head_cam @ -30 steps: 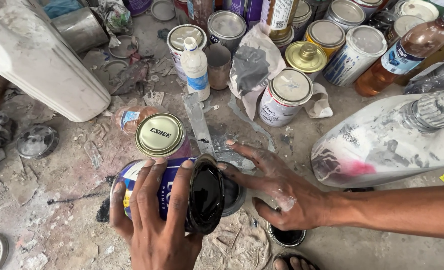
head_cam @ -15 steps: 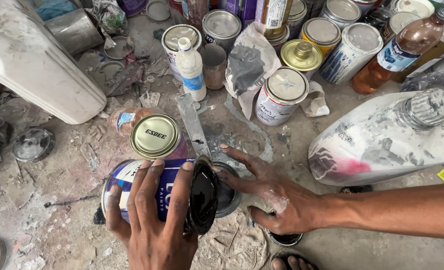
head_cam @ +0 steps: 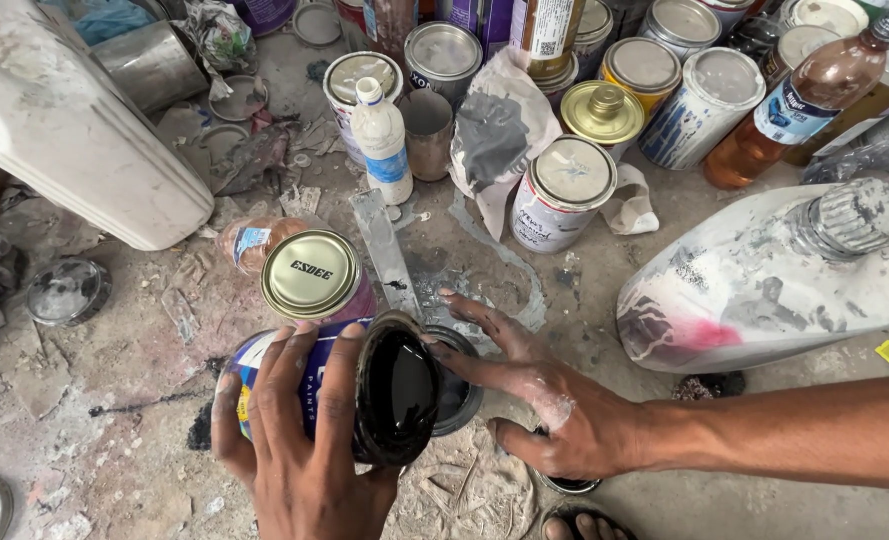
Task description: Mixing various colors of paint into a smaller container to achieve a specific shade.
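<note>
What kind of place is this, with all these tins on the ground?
Probably a painter's work corner or paint store: crowded round metal paint tins, a paint-spattered concrete floor, and the left hand tipping an open blue tin of black paint.

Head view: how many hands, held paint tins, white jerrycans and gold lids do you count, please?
Hands: 2, the left hand and the right hand
Held tin, in the left hand: 1
White jerrycans: 2
Gold lids: 2
Total: 7

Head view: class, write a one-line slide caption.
Left hand tips a blue paint can over a small tin steadied by the right hand.
</note>
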